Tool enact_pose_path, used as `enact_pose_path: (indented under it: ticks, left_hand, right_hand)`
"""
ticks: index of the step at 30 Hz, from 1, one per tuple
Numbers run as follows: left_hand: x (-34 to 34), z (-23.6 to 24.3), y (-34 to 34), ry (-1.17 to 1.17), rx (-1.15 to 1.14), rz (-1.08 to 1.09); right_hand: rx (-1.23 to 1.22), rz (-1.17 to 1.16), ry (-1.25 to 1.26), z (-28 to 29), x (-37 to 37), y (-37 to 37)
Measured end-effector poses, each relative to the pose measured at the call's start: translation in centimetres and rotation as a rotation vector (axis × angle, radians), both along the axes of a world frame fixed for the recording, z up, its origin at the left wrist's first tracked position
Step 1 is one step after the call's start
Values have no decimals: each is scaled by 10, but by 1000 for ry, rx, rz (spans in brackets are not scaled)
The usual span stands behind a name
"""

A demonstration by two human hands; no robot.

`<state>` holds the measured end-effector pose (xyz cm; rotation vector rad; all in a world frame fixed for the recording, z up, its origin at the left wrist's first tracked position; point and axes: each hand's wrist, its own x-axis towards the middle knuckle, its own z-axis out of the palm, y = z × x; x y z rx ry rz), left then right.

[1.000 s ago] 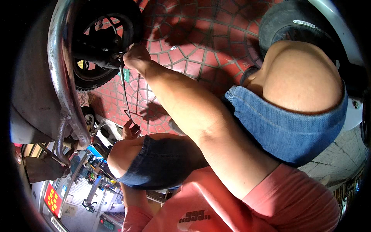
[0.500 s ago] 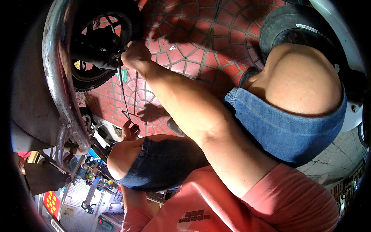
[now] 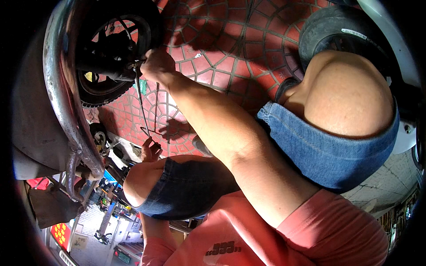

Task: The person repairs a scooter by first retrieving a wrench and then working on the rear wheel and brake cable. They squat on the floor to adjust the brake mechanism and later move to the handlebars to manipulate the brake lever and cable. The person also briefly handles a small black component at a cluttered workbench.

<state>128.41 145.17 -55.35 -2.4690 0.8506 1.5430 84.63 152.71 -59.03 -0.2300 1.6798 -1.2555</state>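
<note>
A black-tyred wheel [image 3: 150,27] with a dark hub assembly [image 3: 106,64] is at upper left, beside a curved, scuffed steel tube [image 3: 60,88]. My right hand [image 3: 157,66] is closed at a small fitting by the hub, its fingertips partly hidden. A thin dark cable or rod [image 3: 141,99] hangs from that fitting down to a bent end. Low near my knee, my left hand [image 3: 151,150] has its fingers curled on that bent end.
Red paving [image 3: 230,40] lies beneath. A second tyre [image 3: 321,24] and white bodywork [image 3: 381,22] are at upper right, beside my bare knee [image 3: 346,93]. A cluttered workshop area [image 3: 106,221] shows at lower left, with a red sign [image 3: 60,232].
The steel tube and dark body at left have shifted slightly left and down in the picture. Both my hands keep nearly the same place and grip.
</note>
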Motion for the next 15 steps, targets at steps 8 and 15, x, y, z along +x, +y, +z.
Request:
enact_pose_path:
  ticks: [8, 15]
  left_hand:
    - [-7, 1, 9, -54, -45, -29]
    - [-14, 1, 10, -88, -34, -30]
  right_hand:
    - [14, -31, -47, -4, 1, 2]
    - [0, 5, -66, -6, -5, 1]
